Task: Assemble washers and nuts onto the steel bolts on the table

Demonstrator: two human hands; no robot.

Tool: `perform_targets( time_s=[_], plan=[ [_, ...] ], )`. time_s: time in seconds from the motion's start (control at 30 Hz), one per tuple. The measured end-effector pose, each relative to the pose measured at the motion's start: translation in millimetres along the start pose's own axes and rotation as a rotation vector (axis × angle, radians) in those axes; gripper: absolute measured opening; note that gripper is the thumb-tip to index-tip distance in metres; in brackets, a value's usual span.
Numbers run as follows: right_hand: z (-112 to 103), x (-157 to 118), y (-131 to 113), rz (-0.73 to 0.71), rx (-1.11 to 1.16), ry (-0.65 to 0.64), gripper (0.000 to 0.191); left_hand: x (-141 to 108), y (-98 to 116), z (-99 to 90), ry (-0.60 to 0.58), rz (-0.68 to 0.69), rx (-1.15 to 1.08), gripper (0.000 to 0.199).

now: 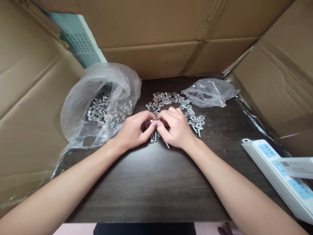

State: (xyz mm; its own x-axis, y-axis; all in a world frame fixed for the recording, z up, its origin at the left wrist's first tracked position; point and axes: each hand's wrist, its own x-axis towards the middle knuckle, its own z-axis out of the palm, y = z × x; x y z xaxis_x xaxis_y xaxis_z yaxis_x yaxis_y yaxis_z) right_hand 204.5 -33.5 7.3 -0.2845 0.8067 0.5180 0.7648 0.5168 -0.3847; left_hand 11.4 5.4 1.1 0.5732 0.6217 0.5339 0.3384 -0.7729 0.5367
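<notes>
A small silver bolt [155,121] lies level between my two hands over the dark table. The fingers of my left hand [137,128] pinch its left end, where the head seems to be. At the other end, the thumb and fingers of my right hand [175,126] close on the shank; whether a nut or washer sits there is hidden by the fingertips. Behind and beneath the hands spreads a loose pile of bolts, nuts and washers [166,102]. A few bolts [156,137] stick out just below my fingers.
To the left stands an open clear plastic bag [70,107] with many bolts [99,109] inside. A flattened plastic bag [210,93] lies at the back right. A white power strip [269,163] runs along the right edge. Cardboard walls [156,29] enclose the dark table [146,189].
</notes>
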Motion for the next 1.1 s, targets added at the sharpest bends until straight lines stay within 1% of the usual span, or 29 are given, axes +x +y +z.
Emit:
perform_targets(
  time_s=[0.23, 0.4, 0.5, 0.57, 0.67, 0.7, 0.9, 1.1],
  plan=[
    [1.0, 0.1, -2.3, 0.058, 0.019, -0.09, 0.032, -3.0, -0.5, 0.2, -0.005, -0.009, 0.029, 0.009],
    [4.1, -1.0, -0.4, 0.087, 0.043, -0.105, 0.042, -5.4, -0.2, 0.2, -0.027, -0.031, 0.019, 0.01],
    [2.8, -1.2, -0.5, 0.105, 0.068, -0.089, 0.044, -5.5, 0.0, -0.2, -0.041, -0.034, 0.015, 0.01],
    [0.8, -1.4, -1.2, 0.12, 0.089, -0.064, 0.038, -5.0, -0.2, -0.1, -0.038, -0.042, 0.019, 0.01],
    [-1.0, -1.8, -2.7, 0.127, 0.122, -0.023, 0.018, -4.0, -0.7, 0.4, -0.017, -0.056, 0.016, 0.011],
    [-1.0, -2.0, -3.2, 0.123, 0.128, -0.019, 0.015, -3.9, -0.7, 0.5, -0.012, -0.058, 0.016, 0.01],
    [2.3, -3.0, -4.4, 0.079, 0.126, -0.018, 0.01, -4.9, 0.2, -0.6, -0.016, -0.036, 0.006, 0.009],
    [3.8, -3.2, -3.6, 0.082, 0.112, -0.038, 0.01, -4.1, -0.1, -0.3, -0.026, -0.05, -0.004, 0.01]
  ],
)
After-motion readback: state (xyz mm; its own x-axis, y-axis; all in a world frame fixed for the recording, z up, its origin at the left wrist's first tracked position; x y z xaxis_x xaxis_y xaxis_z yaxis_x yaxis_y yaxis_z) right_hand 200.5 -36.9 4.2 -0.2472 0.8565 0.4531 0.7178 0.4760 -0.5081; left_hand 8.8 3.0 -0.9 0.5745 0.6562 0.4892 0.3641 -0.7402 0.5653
